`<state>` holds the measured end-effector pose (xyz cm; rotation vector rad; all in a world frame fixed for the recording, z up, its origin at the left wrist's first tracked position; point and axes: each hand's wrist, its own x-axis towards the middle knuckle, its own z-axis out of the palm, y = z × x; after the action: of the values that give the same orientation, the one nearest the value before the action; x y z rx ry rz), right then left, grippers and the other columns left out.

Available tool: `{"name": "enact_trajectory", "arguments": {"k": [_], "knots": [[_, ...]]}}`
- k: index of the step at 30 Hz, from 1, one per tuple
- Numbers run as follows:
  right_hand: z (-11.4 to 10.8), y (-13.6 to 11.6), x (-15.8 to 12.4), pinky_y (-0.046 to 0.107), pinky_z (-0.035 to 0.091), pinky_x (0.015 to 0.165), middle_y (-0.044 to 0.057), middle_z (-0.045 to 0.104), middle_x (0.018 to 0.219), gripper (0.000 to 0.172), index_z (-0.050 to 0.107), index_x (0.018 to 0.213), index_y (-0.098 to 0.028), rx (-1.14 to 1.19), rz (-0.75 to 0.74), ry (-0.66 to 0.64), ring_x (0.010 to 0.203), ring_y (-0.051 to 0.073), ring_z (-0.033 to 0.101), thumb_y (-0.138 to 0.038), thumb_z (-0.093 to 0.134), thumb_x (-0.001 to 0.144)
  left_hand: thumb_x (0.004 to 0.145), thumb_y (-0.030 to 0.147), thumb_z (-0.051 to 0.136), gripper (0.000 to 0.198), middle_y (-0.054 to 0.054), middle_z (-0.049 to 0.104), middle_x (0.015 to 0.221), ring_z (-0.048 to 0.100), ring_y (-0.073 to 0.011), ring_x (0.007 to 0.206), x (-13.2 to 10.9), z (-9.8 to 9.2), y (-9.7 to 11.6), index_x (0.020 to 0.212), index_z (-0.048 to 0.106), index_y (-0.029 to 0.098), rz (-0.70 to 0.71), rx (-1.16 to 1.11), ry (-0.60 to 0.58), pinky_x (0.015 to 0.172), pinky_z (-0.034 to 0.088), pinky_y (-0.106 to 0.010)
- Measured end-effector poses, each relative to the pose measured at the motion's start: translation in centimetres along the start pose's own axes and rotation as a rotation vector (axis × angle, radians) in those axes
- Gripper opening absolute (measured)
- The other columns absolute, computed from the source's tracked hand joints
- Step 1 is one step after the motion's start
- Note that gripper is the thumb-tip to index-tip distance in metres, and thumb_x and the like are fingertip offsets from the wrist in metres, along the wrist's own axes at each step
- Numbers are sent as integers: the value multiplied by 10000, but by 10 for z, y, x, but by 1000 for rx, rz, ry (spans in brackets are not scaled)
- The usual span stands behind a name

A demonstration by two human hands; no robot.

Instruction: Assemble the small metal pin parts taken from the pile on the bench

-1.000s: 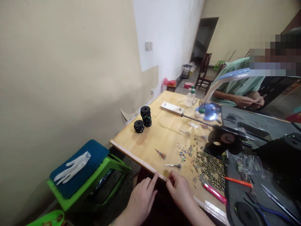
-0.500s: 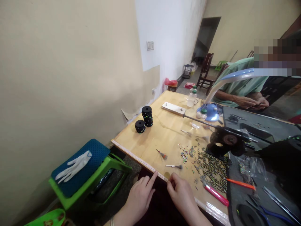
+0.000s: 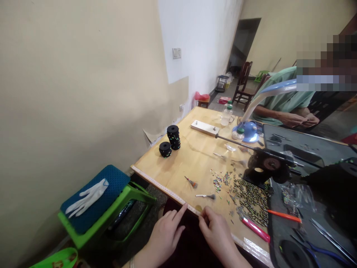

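Observation:
At the table's near edge, my left hand [image 3: 167, 230] reaches out with its index fingertip on the measuring tape [image 3: 173, 195] fixed along that edge. Its thumb stands apart and its other fingers are bent, holding nothing visible. Just to the right, my right hand [image 3: 216, 227] is closed in a pinch at the same edge; whatever lies between its fingers is too small or hidden to make out. Beyond my hands lie a white-handled brush [image 3: 205, 196] and a feathery tuft with a red tip [image 3: 191, 182]. Small coloured beads [image 3: 219, 180] are scattered to their right.
Black foam spools [image 3: 174, 137] stand further back. Dark striped pieces [image 3: 249, 197], a pink-handled tool [image 3: 255, 229] and a black clamp device [image 3: 264, 165] are on the right. A co-worker [image 3: 290, 111] sits across, by a blue lamp [image 3: 249, 131]. A glove [image 3: 87, 197] lies on a stool.
My hands stay at the table edge in almost the same pose. The view has shifted very slightly; nothing else has visibly moved.

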<state>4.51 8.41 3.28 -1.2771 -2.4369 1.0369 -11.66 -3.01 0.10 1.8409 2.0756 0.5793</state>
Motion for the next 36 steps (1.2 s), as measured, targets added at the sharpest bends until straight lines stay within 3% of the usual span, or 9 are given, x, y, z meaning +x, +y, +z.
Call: {"name": "enact_trajectory", "arguments": {"k": [11,20,28,36], "knots": [[-1,-1,0,232,344,522,-11,588,561,158,518,681,-210,56,14,-14,532,163,552,-232,454,824,870,143,480,585,-31,624,870,570,-184,792,3,-10,1,1415,317,276,-13,8,-44,731,489,-297],[-2,15,2,202,350,469,-42,615,503,144,527,683,-202,261,148,-149,429,120,550,-226,472,813,869,109,450,601,-28,652,833,562,-181,767,3,-7,-1,1429,299,268,23,152,-21,703,461,-279],[-13,20,-1,203,334,480,-26,621,486,227,512,628,-198,150,138,-139,453,123,564,-263,471,841,856,92,450,584,-12,633,752,571,-176,693,4,-7,2,1407,341,254,52,252,36,643,459,-266],[-32,25,-9,227,285,521,17,649,605,138,555,644,-184,-107,93,-69,570,154,569,-163,514,775,863,106,448,573,-23,651,759,610,-192,726,4,-5,2,1410,350,245,26,248,18,697,493,-291]]}}
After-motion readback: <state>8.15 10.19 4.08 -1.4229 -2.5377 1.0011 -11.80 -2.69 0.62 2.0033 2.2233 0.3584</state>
